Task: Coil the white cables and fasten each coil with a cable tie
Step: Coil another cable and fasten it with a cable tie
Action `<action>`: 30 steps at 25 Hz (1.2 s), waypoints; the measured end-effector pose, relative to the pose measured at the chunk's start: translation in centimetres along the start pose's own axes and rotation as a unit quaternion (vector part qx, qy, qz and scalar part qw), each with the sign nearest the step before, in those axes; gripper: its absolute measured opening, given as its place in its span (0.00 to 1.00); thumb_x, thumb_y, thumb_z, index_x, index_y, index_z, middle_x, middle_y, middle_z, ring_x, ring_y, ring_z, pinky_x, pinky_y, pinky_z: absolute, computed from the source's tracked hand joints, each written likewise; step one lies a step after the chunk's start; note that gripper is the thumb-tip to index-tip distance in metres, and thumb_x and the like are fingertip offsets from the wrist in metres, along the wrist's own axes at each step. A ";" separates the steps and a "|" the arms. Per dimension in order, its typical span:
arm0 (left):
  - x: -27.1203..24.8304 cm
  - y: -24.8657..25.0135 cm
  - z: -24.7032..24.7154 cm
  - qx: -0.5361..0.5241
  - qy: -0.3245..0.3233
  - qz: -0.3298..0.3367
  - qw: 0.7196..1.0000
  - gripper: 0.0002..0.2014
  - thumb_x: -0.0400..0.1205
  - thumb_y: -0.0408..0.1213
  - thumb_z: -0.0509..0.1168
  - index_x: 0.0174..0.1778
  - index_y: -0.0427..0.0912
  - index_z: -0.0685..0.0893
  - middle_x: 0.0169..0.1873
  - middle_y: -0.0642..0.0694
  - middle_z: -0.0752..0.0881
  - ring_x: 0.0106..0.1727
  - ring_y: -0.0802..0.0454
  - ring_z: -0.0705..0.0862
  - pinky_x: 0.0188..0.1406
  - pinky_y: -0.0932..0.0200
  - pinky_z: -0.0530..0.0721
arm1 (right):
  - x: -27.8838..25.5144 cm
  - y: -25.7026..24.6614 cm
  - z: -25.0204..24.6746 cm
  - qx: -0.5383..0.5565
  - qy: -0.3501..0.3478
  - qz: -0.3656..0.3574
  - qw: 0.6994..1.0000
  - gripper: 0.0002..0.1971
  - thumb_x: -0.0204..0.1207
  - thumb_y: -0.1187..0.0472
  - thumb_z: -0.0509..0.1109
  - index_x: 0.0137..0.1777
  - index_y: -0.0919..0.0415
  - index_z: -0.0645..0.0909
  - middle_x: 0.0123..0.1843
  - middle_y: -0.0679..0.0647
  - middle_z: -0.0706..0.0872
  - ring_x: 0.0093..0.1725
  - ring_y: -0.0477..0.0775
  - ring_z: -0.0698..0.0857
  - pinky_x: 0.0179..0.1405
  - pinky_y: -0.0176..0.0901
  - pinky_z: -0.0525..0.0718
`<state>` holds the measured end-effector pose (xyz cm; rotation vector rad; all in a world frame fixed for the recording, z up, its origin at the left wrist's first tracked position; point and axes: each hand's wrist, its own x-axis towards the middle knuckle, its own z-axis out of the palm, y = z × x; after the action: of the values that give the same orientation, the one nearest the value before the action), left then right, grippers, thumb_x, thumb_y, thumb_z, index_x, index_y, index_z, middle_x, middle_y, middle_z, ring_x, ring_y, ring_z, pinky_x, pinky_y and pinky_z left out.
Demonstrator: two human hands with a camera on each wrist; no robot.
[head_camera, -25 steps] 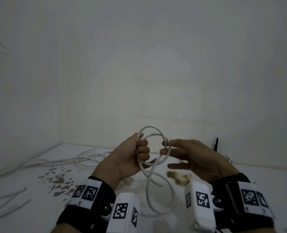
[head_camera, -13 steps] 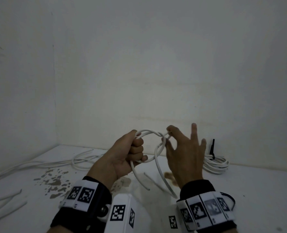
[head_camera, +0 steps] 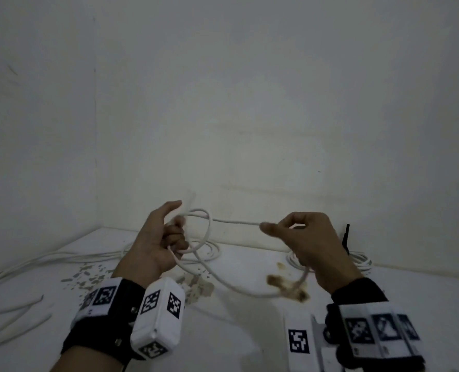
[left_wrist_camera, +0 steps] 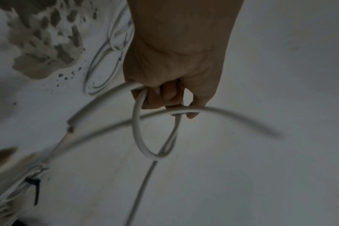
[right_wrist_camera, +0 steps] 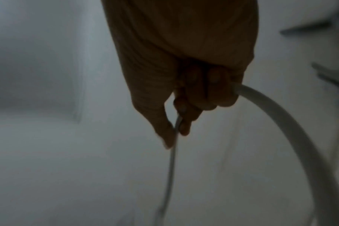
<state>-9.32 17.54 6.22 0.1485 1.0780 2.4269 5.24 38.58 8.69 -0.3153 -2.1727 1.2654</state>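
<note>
I hold one white cable in the air between both hands. My left hand grips a small loop of it in curled fingers, thumb raised. My right hand is off to the right, with thumb and fingers curled round the same cable. A straight stretch runs between the hands, and the slack sags below toward the table in a blurred arc. A finished coil with a black cable tie lies behind my right hand.
Loose white cables trail across the left of the white table, with another loose coil behind my left hand. Grey paint chips and a brown stain mark the surface. Walls close in at the back and left.
My right hand has moved away to the right, drawing a stretch of cable out straight from the loop. The left hand stays put with the loop, now smaller.
</note>
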 end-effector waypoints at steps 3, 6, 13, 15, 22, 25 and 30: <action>0.8 1.0 -2.2 -0.064 0.023 0.009 0.998 0.21 0.86 0.44 0.59 0.26 0.47 0.66 0.09 0.54 0.58 0.07 0.58 0.55 0.09 0.66 0.55 | -0.3 0.7 -0.1 -0.177 -0.004 -0.046 0.983 0.19 0.68 0.40 0.80 0.32 0.56 0.85 0.14 0.44 0.75 0.16 0.41 0.73 0.23 0.34 0.69; 1.1 1.9 -3.1 -0.106 0.036 0.030 0.993 0.21 0.88 0.46 0.55 0.28 0.48 0.64 0.10 0.54 0.59 0.07 0.57 0.57 0.09 0.67 0.57 | -0.8 -0.1 0.0 -0.027 -0.099 -0.035 0.994 0.03 0.82 0.54 0.70 0.47 0.49 0.82 0.22 0.49 0.73 0.19 0.47 0.69 0.23 0.39 0.69; 1.1 1.9 -2.3 -0.155 -0.001 0.094 0.983 0.18 0.88 0.39 0.47 0.31 0.47 0.65 0.17 0.52 0.62 0.14 0.56 0.62 0.30 0.62 0.66 | -1.1 -0.6 0.2 -0.166 -0.255 -0.082 0.949 0.16 0.82 0.67 0.59 0.54 0.47 0.84 0.50 0.45 0.92 0.50 0.48 0.90 0.51 0.48 0.87; 0.8 1.8 -1.8 -0.168 -0.031 0.097 0.981 0.17 0.88 0.36 0.47 0.31 0.46 0.66 0.20 0.51 0.63 0.17 0.56 0.63 0.36 0.61 0.69 | -0.7 0.0 -0.2 -0.243 -0.238 -0.119 0.933 0.14 0.79 0.62 0.71 0.57 0.41 0.84 0.52 0.40 0.89 0.46 0.39 0.89 0.52 0.40 0.88; 0.8 0.3 -0.8 -0.168 -0.076 0.031 0.982 0.16 0.89 0.36 0.47 0.34 0.44 0.68 0.26 0.49 0.67 0.24 0.54 0.67 0.50 0.54 0.78 | -1.1 -0.3 0.4 -0.141 -0.167 -0.073 0.973 0.19 0.81 0.42 0.69 0.37 0.55 0.89 0.29 0.46 0.86 0.24 0.40 0.80 0.26 0.36 0.76; 1.0 -0.9 -0.2 -0.174 -0.069 0.011 0.982 0.18 0.90 0.37 0.46 0.33 0.44 0.66 0.23 0.47 0.67 0.22 0.53 0.67 0.51 0.51 0.80 | -1.7 -1.8 1.5 0.054 -0.199 0.021 0.978 0.21 0.87 0.53 0.64 0.42 0.71 0.88 0.31 0.60 0.86 0.22 0.52 0.80 0.19 0.40 0.72; 0.6 -2.5 2.2 0.008 -0.097 -0.007 0.995 0.17 0.89 0.41 0.47 0.34 0.43 0.69 0.25 0.48 0.65 0.26 0.53 0.66 0.33 0.57 0.75 | -3.0 -3.8 4.0 0.201 -0.247 0.017 0.948 0.16 0.85 0.56 0.67 0.47 0.70 0.87 0.38 0.66 0.89 0.32 0.58 0.88 0.22 0.39 0.80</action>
<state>-8.28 20.78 5.84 0.3717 1.0071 2.3357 5.53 32.33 9.30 0.1519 -2.2251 1.9258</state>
